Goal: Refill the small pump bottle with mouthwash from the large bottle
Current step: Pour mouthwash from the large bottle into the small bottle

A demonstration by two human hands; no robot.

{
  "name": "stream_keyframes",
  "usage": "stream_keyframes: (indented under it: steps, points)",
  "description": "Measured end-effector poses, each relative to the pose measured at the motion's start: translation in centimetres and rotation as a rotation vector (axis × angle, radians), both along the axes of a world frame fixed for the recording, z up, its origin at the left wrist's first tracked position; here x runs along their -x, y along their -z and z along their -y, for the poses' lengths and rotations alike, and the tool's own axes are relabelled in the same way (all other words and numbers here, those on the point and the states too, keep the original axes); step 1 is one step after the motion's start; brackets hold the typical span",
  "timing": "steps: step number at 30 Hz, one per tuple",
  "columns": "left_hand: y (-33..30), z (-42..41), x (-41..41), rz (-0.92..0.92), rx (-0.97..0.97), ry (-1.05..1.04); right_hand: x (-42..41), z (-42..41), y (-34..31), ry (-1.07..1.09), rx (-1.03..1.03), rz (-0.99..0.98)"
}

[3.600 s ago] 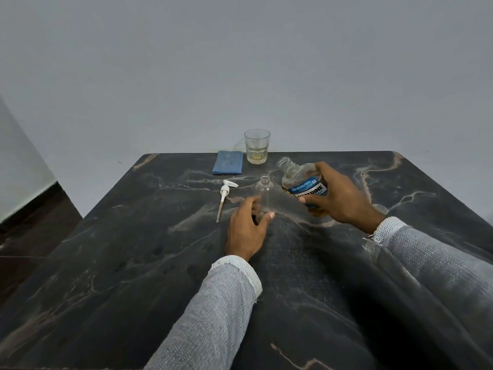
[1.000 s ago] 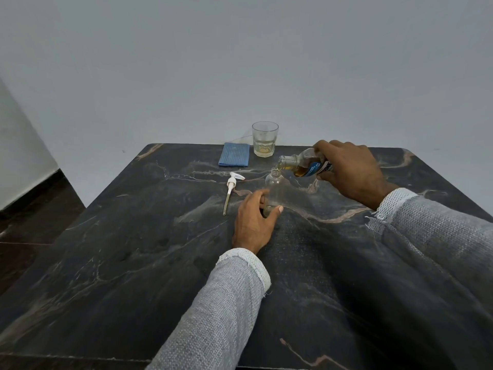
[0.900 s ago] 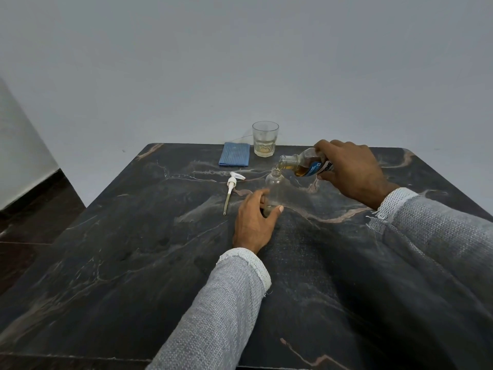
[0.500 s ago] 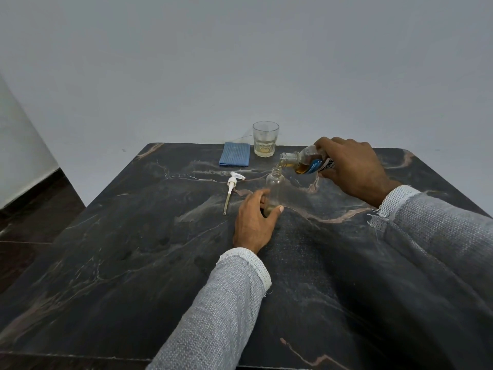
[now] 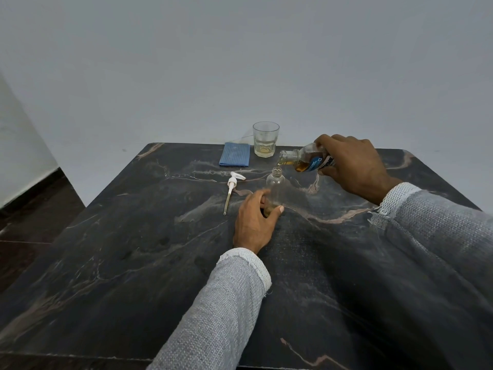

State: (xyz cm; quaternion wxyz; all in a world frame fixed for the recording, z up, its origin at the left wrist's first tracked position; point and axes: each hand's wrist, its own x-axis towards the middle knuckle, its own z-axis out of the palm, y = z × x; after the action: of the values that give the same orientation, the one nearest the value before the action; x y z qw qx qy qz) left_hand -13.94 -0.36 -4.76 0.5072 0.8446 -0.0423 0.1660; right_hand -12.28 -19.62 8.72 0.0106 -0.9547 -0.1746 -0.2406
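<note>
A small clear bottle (image 5: pixel 277 186) stands upright and uncapped on the dark marble table (image 5: pixel 133 249). My left hand (image 5: pixel 254 221) grips its base, with a little amber liquid showing at the bottom. My right hand (image 5: pixel 352 164) holds the large mouthwash bottle (image 5: pixel 306 160), tipped almost level, its open mouth just above the small bottle's neck. A thin amber stream runs down from it. The white pump head with its tube (image 5: pixel 231 186) lies on the table to the left.
At the back of the table stand a glass tumbler (image 5: pixel 265 139) with a little yellowish liquid and a folded blue cloth (image 5: pixel 235 158). A pale wall rises behind the table; dark floor shows at the left.
Since 3.6 s ago my right hand lifted and tipped the large bottle over the small one. In the last second the hands have barely moved and amber liquid has gathered in the small bottle.
</note>
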Motion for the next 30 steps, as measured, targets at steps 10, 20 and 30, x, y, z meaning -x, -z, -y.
stream_keyframes:
  steps: [10,20,30]
  points:
    - [-0.02,-0.01,-0.01,-0.002,-0.003,-0.002,0.04,-0.01,-0.16,0.009,0.006,-0.003]
    - [0.03,-0.07,0.02,-0.008,-0.003,0.001,0.13,0.01,-0.39,0.014,0.012,-0.007]
    - [0.09,-0.05,-0.03,-0.021,0.002,0.004,0.07,0.1,-0.65,0.017,0.018,0.003]
